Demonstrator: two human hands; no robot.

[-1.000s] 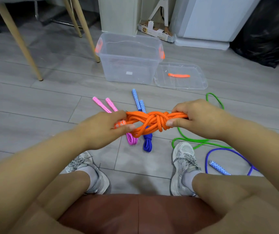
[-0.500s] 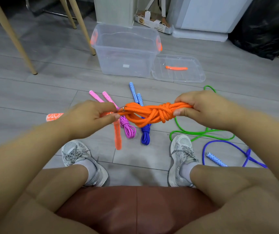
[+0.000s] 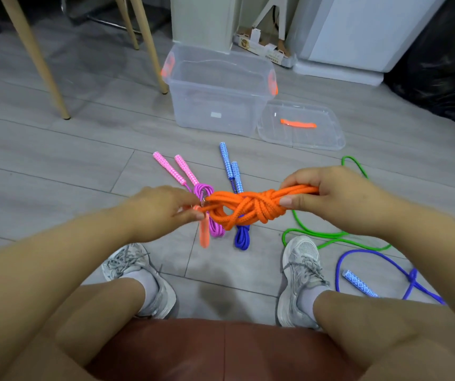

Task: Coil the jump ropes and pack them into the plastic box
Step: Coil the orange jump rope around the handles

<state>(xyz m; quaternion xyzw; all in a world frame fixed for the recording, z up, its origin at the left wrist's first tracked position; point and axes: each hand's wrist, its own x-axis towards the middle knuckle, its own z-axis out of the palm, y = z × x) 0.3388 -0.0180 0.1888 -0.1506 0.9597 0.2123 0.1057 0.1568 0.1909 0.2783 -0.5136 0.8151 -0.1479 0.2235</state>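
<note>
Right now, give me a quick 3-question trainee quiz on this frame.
1. True or false: the plastic box already holds a rope.
2. Which rope do the left hand and right hand grip? A green, B orange rope, C pink.
3. Fill in: the lid lies on the floor to the box's ___.
Key: 1 false; 2 B; 3 right.

Wooden chair legs (image 3: 42,64) stand left, black bag (image 3: 440,64) right
</note>
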